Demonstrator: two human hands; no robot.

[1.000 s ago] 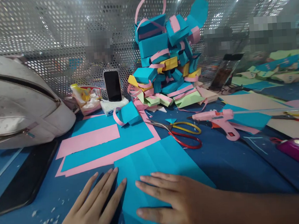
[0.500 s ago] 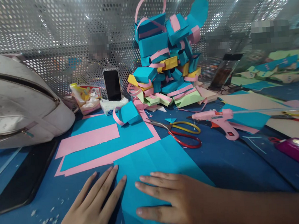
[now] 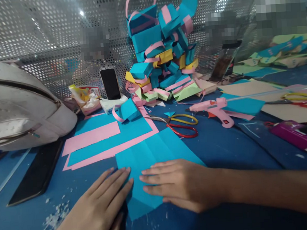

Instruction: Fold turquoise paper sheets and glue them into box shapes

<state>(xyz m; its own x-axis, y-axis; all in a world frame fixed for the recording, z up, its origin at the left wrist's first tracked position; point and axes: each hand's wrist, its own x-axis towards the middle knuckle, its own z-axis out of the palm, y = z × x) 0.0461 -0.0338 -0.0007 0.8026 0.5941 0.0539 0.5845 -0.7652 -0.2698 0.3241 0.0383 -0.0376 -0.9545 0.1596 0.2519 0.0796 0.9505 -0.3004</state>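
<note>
A creased sheet of blue paper [image 3: 155, 146] lies on the blue table in front of me. My right hand [image 3: 178, 183] rests flat on it, fingers stretched out and pointing left. At the sheet's left edge, my left hand [image 3: 103, 198] lies with its fingers extended, the fingertips touching the paper. Neither hand grips anything. Just beyond the sheet are scissors [image 3: 180, 123] with one yellow and one red handle loop. To the left, pink paper [image 3: 92, 139] and blue paper [image 3: 136, 130] are layered, with a small blue paper box [image 3: 128, 110] with a pink strip on top.
A pile of folded paper boxes [image 3: 146, 39] stands at the back. A pink glue gun [image 3: 215, 107] lies to the right, near a purple object [image 3: 295, 134]. At left are a white bag [image 3: 20, 105], a black phone [image 3: 37, 174] and paper scraps [image 3: 55, 216]. Another phone [image 3: 110, 83] stands upright.
The view has shifted, so the background objects sit higher in the picture. My left hand's fingers now reach onto the sheet's left edge, and the right thumb has drawn closer to its fingers.
</note>
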